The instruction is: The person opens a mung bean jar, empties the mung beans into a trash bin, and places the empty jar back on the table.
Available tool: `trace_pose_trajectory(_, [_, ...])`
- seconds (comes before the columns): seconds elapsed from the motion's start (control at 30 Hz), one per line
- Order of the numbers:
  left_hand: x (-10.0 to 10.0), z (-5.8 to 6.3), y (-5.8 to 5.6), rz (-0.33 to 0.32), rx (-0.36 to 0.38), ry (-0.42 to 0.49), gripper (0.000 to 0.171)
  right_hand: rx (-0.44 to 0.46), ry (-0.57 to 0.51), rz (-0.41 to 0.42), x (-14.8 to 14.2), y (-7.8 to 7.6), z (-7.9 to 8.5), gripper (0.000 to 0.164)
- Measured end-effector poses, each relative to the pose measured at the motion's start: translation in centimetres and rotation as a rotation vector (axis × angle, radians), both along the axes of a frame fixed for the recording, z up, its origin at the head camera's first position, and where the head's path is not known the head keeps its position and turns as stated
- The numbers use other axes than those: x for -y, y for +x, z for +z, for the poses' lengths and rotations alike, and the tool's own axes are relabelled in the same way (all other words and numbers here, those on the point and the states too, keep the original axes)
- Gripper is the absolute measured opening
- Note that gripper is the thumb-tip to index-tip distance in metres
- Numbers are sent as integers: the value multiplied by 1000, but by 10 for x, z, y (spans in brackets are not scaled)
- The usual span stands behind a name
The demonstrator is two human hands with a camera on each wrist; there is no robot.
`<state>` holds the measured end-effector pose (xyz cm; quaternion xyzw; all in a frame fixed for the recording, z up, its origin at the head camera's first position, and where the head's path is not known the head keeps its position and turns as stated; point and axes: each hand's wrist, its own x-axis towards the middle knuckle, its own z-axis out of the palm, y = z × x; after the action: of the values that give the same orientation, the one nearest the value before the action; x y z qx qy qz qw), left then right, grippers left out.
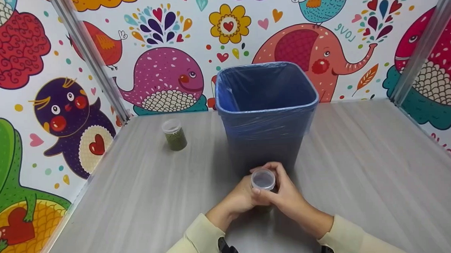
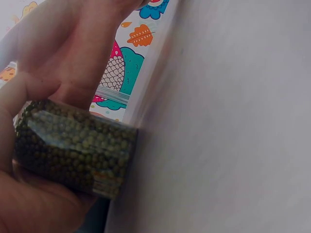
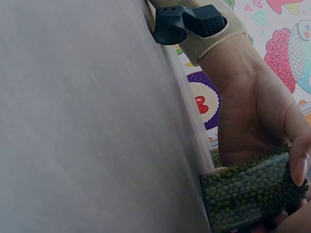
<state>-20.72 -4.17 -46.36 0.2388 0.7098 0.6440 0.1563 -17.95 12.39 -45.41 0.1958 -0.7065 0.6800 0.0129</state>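
Note:
A clear jar of green mung beans [image 1: 263,181] stands upright on the table, its round translucent top facing up. My left hand [image 1: 241,198] grips the jar from the left. From the other side my right hand [image 1: 287,194] curls its fingers and thumb round the upper part, close under the top. In the left wrist view the jar's lower body [image 2: 77,148], full of beans, shows between the hands. The right wrist view has the left thumb lying over the jar [image 3: 250,191]. Most of the right hand is out of that view.
Just beyond the hands stands a tall blue bin [image 1: 266,140] with a clear plastic liner. A second jar of green beans [image 1: 175,135] sits upright at the back left of the grey table [image 1: 149,206]. Walls printed with cartoon animals [image 1: 166,76] close in the back and sides.

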Motion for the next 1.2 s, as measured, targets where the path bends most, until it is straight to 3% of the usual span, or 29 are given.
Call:
trace_pose_trajectory(0.7, [-2,1,0,18,-6,-30,48,-51,57,20,-2,-2,-2,50])
trace_pose_trajectory(1.2, [-1,1,-1,17,-12,-25,49,-38,70,8,-2,-3,-2,51])
